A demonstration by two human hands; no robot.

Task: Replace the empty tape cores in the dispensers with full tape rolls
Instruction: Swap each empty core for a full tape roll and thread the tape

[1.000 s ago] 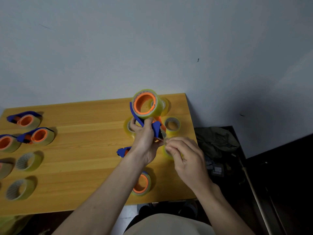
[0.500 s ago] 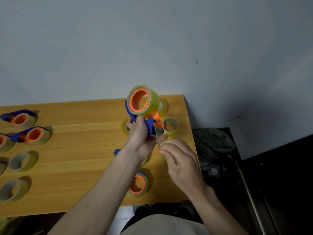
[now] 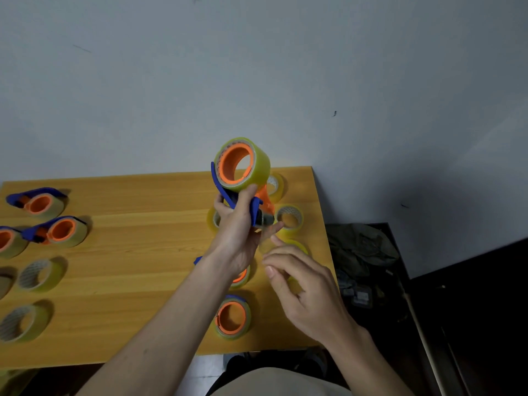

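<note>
My left hand (image 3: 238,232) grips a blue and orange tape dispenser (image 3: 251,208) by its handle and holds it upright above the wooden table (image 3: 137,252). A full yellowish tape roll (image 3: 251,164) sits on the dispenser's orange hub. My right hand (image 3: 303,284) hovers just below and to the right of the dispenser's cutter end, its fingers loosely spread and holding nothing. Another dispenser with tape (image 3: 233,317) lies on the table under my left forearm. A further one is mostly hidden beneath my left wrist.
Loose tape rolls (image 3: 288,220) lie on the table behind the held dispenser. At the left edge are loaded dispensers (image 3: 61,231) and several plain rolls (image 3: 40,274). The table's right edge drops to a dark floor with a green bag (image 3: 360,247).
My right hand has let go of the tape end at the cutter, dropped lower and opened. My left hand has lifted the dispenser slightly.
</note>
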